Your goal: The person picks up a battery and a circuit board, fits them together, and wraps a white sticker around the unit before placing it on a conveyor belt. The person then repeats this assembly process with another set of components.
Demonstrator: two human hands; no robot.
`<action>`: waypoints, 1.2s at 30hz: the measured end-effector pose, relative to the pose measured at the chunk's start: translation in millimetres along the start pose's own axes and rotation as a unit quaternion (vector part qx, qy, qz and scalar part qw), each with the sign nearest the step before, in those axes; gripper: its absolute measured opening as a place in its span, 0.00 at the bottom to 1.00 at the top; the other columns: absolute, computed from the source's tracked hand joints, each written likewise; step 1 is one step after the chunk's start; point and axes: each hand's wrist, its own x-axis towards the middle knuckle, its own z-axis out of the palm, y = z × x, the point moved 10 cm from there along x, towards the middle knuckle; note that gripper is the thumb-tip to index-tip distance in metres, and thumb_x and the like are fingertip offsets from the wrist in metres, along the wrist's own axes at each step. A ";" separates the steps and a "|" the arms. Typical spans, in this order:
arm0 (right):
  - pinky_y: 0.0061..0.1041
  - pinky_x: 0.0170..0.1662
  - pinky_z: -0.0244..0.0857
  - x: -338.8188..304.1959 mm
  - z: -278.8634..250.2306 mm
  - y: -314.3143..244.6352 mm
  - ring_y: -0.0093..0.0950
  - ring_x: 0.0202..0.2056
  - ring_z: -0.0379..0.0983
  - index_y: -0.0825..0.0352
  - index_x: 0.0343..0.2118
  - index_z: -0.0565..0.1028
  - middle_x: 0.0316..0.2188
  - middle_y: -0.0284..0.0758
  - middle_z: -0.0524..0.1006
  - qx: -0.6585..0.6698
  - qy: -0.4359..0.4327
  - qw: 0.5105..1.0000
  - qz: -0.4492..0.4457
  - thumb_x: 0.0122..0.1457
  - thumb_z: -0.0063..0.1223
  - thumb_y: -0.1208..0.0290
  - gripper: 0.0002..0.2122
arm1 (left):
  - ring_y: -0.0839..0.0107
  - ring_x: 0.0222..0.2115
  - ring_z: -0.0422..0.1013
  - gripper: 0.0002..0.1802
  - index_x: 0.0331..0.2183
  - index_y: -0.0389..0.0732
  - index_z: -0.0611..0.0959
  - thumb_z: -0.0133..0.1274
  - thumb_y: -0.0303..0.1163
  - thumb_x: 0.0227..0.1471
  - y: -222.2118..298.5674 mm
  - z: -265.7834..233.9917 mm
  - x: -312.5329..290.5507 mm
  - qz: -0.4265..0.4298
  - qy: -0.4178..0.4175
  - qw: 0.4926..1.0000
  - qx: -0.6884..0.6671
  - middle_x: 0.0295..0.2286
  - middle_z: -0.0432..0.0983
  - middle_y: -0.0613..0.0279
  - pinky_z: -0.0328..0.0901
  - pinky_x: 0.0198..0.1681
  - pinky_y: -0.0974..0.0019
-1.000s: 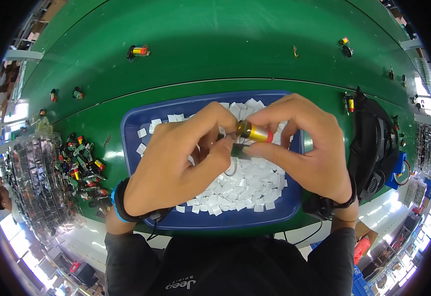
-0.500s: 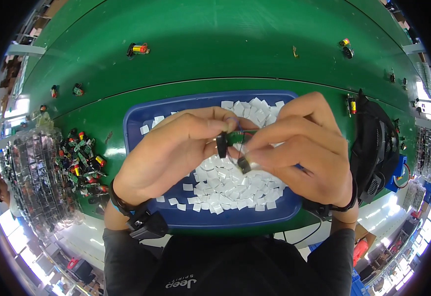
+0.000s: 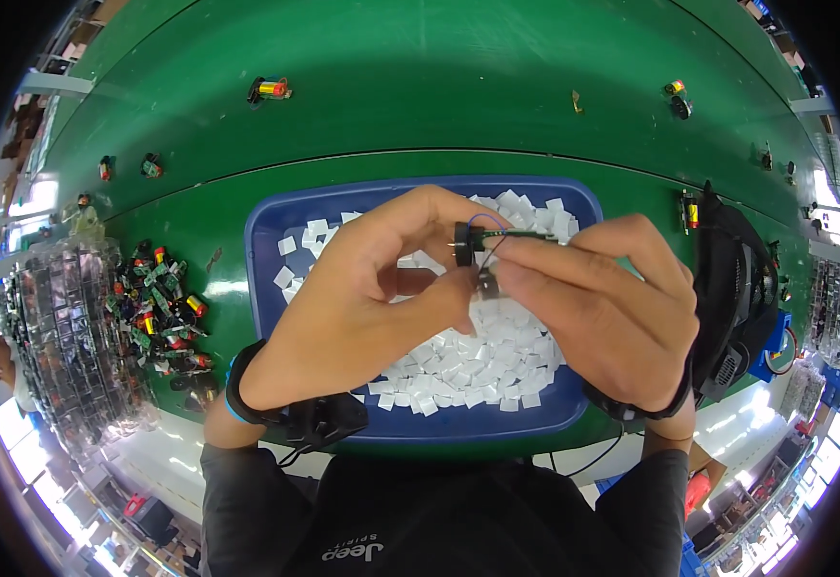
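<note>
A small circuit board point(image 3: 526, 235) with a round black end piece point(image 3: 463, 244) is held between my hands above the tray. Two thin metal pins stick out of the end piece's left side. My left hand point(image 3: 372, 298) curls round this end, its index finger arched over and its thumb below; its other fingertips are partly hidden. My right hand point(image 3: 603, 308) pinches the board's side with thumb and fingers. Thin blue and dark wires loop by the board. A small dark part point(image 3: 487, 283) sits below it, between the two thumbs.
Beneath my hands, a blue tray point(image 3: 266, 226) holds many white square pieces point(image 3: 468, 370). At left lie a heap of circuit boards with red-yellow components point(image 3: 165, 308) and stacked clear plastic packs point(image 3: 74, 337). A black bag point(image 3: 737, 288) lies at right. Another assembly point(image 3: 271, 89) rests on the green table.
My left hand has turned and its thumb has dropped lower, away from the round end piece. That piece now shows its pins, and the board has shifted slightly right and up.
</note>
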 end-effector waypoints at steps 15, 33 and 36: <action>0.20 0.30 0.62 -0.8 2.0 29.8 0.26 0.30 0.69 0.67 0.33 0.83 0.32 0.32 0.77 0.112 0.027 0.988 0.100 0.38 0.71 0.82 0.15 | 0.76 0.33 0.73 0.21 0.50 0.32 0.78 0.57 0.18 0.52 23.4 -8.9 -9.5 0.034 0.056 0.990 0.123 0.41 0.78 0.55 0.77 0.32 0.69; 0.15 0.25 0.63 -6.8 -6.2 29.0 0.19 0.27 0.72 0.71 0.42 0.75 0.34 0.36 0.76 0.140 0.035 0.975 0.171 0.46 0.69 0.84 0.19 | 0.74 0.33 0.79 0.21 0.47 0.33 0.80 0.63 0.22 0.50 36.6 -18.8 -5.6 0.248 0.129 0.957 0.077 0.38 0.82 0.55 0.74 0.31 0.75; 0.15 0.26 0.65 -7.7 -1.3 31.1 0.20 0.28 0.75 0.72 0.43 0.73 0.35 0.37 0.76 0.198 0.034 0.961 0.190 0.48 0.67 0.84 0.19 | 0.76 0.32 0.78 0.22 0.46 0.33 0.81 0.66 0.23 0.47 42.7 -15.2 -11.6 0.262 0.130 0.938 0.184 0.38 0.82 0.55 0.73 0.29 0.74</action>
